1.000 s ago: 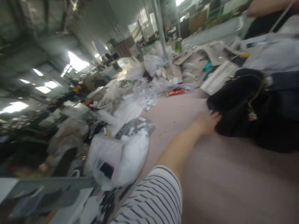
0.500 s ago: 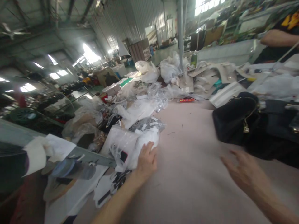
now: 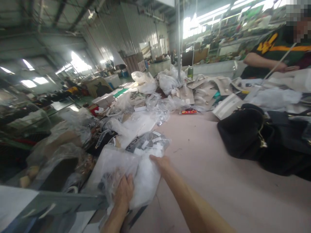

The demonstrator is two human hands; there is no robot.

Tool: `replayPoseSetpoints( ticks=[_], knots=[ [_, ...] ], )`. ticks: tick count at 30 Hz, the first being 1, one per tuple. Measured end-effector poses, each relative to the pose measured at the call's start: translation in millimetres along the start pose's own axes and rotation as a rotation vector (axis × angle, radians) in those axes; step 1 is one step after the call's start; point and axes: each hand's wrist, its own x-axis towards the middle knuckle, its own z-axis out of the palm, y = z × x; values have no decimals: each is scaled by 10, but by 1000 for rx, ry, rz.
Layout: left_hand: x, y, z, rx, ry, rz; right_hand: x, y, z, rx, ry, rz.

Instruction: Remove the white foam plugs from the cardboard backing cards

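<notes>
My left hand lies on a clear plastic bag at the left side of the table, its fingers partly bent over the film; whether they pinch it is blurred. My right hand touches the right edge of a white bundle beside that bag, fingertips on its surface and mostly hidden behind the hand. Small white tags in a clear bag lie just beyond the bundle.
Black handbags stand on the right of the pinkish table. A red packet, light straps and plastic bags line the back. A metal rail crosses the lower left. A person is across the table at the right.
My right hand has crossed left from near the black handbags to the white bundle. My left hand has shifted off the bundle, left and down onto the clear bag. The view has turned slightly right.
</notes>
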Motion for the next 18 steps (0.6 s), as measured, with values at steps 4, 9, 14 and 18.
replayPoseSetpoints(
  ticks=[4,9,14,18],
  knots=[
    [37,-71,43,-33,1,-18,170,56,62,53,71,80],
    [16,-138,-76,-111,0,14,44,271,-455,22,119,76],
    [-679,224,-48,-266,42,73,-72,445,-901,-26,116,68],
    [-1145,542,11,-265,101,82,-20,394,-793,-8,68,8]
  ],
)
